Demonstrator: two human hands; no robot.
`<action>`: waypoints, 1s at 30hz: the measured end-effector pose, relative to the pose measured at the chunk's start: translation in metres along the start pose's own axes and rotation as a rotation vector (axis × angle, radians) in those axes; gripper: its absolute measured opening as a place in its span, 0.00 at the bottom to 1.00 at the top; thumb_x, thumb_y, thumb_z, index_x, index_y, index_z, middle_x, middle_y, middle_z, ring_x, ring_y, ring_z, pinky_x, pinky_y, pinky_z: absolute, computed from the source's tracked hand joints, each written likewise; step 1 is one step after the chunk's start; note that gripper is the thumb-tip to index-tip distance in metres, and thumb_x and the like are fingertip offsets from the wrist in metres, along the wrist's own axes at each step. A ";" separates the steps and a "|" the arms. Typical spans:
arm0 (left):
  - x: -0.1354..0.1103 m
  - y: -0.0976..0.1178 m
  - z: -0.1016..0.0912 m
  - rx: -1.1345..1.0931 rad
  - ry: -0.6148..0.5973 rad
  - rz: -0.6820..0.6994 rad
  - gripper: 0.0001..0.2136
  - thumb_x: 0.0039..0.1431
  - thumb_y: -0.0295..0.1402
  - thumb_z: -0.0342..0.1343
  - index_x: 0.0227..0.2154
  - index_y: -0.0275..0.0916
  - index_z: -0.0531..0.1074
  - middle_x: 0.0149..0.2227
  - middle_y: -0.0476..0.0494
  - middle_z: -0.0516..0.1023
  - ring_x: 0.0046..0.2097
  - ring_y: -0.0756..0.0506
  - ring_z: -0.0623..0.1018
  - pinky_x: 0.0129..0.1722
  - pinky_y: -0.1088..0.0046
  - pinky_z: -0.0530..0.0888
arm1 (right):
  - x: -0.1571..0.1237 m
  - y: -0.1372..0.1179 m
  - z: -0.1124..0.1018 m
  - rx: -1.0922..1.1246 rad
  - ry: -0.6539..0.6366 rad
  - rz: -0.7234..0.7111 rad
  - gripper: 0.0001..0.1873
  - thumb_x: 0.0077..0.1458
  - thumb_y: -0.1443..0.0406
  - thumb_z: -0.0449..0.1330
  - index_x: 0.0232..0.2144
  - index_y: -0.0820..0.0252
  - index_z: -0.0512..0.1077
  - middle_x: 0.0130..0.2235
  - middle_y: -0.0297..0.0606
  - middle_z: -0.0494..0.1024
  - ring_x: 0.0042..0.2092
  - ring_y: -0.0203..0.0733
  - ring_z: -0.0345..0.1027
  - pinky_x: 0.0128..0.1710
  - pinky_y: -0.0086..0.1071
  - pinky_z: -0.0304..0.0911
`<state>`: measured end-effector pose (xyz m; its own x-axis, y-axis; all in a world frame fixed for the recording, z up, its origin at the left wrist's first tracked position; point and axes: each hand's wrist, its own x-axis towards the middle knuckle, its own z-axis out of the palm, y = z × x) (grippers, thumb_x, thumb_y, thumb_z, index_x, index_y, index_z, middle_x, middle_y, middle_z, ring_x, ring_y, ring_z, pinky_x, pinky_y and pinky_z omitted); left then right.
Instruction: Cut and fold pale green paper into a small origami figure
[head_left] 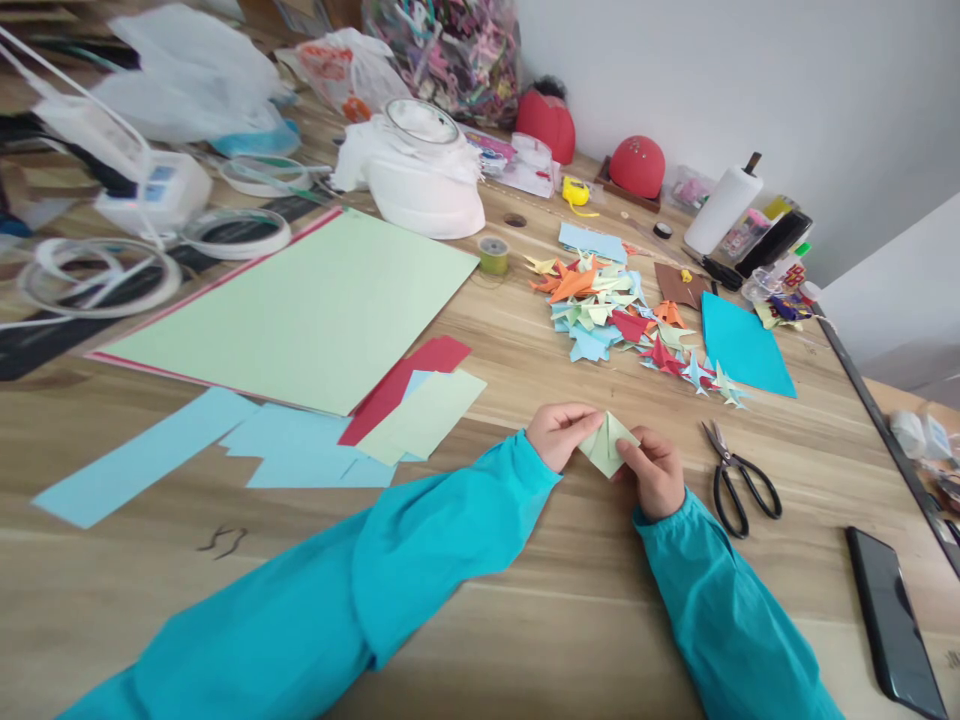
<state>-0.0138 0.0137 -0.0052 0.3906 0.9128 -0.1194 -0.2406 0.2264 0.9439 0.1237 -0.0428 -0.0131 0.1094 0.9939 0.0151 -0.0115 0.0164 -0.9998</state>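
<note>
A small folded piece of pale green paper [606, 452] is held between both hands over the wooden table. My left hand [561, 432] pinches its upper left edge between thumb and fingers. On the other side, my right hand [654, 468] grips the right edge, the thumb lying on top of the paper. Crease lines run across its face. Beyond my hands lies a heap of folded paper cranes [600, 300] in orange, red, green and blue. Black-handled scissors [739, 475] rest to the right of my right hand, blades pointing away.
Large green sheets [300, 310] lie at the left, with cut blue strips [146, 455] and a red strip [409, 388] before them. A phone [896, 620] lies at the right. Behind are a thread spool [493, 256], a turquoise sheet [746, 345] and a white bottle [724, 208].
</note>
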 end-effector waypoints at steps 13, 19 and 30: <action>-0.003 -0.005 0.005 0.143 0.055 0.087 0.12 0.43 0.37 0.57 0.23 0.31 0.73 0.20 0.46 0.74 0.23 0.51 0.70 0.23 0.77 0.67 | -0.001 -0.005 0.004 -0.027 -0.039 0.025 0.12 0.47 0.59 0.59 0.19 0.61 0.68 0.17 0.31 0.70 0.19 0.33 0.64 0.18 0.26 0.60; -0.003 -0.007 0.003 0.158 0.008 0.082 0.11 0.43 0.38 0.57 0.21 0.32 0.72 0.18 0.48 0.71 0.22 0.52 0.68 0.22 0.78 0.66 | -0.001 -0.005 0.002 -0.139 -0.034 0.000 0.13 0.47 0.58 0.59 0.19 0.61 0.68 0.17 0.32 0.70 0.18 0.33 0.63 0.17 0.26 0.58; -0.003 -0.005 0.002 0.107 -0.081 0.064 0.12 0.40 0.38 0.58 0.20 0.32 0.71 0.17 0.49 0.69 0.22 0.53 0.67 0.22 0.78 0.65 | -0.002 -0.007 0.001 -0.156 -0.037 -0.014 0.13 0.47 0.59 0.59 0.17 0.61 0.68 0.16 0.32 0.70 0.19 0.33 0.62 0.18 0.26 0.57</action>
<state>-0.0120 0.0089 -0.0094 0.4494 0.8926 -0.0366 -0.1727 0.1270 0.9768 0.1221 -0.0450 -0.0058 0.0714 0.9971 0.0265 0.1445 0.0159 -0.9894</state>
